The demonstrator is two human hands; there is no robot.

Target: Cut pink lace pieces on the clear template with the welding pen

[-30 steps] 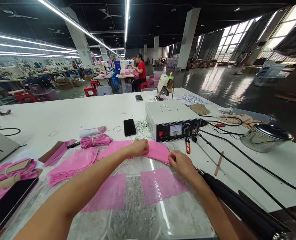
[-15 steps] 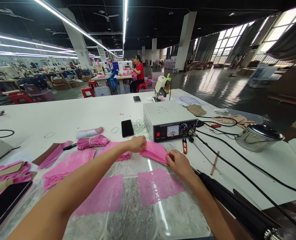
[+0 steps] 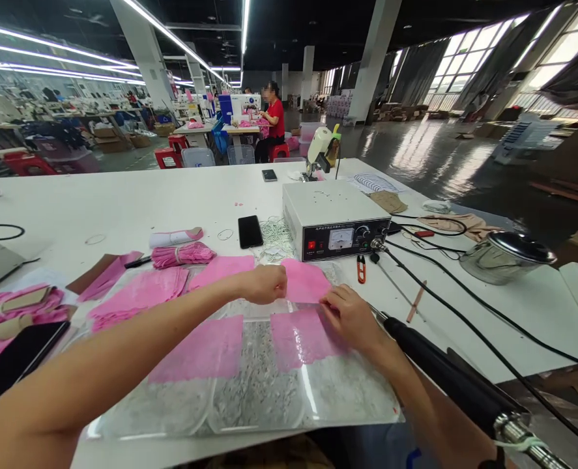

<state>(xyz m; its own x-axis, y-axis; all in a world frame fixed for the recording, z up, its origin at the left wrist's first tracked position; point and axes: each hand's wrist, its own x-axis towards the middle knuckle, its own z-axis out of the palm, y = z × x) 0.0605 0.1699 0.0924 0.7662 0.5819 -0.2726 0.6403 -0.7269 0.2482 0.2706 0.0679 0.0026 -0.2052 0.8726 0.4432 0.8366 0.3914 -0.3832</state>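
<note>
My left hand (image 3: 265, 284) is curled shut, pinching the near left edge of a pink fabric piece (image 3: 305, 281) that lies in front of the white control box (image 3: 335, 228). My right hand (image 3: 348, 317) is closed on the same piece at its near right edge. Both hands rest on a clear plastic sheet (image 3: 249, 391) that covers two pink lace patches (image 3: 301, 337). A black-handled tool with a metal tip (image 3: 457, 385) lies along my right forearm.
Stacks of pink pieces (image 3: 139, 296) and a tied pink bundle (image 3: 181, 254) lie to the left. A black phone (image 3: 250, 230), small red snips (image 3: 361, 268), black cables (image 3: 469, 306) and a steel pot with lid (image 3: 506, 256) sit around the box. A person in red (image 3: 274, 124) sits far behind.
Both hands have drawn the pink piece nearer, onto the top edge of the clear sheet. The view has tilted down a little.
</note>
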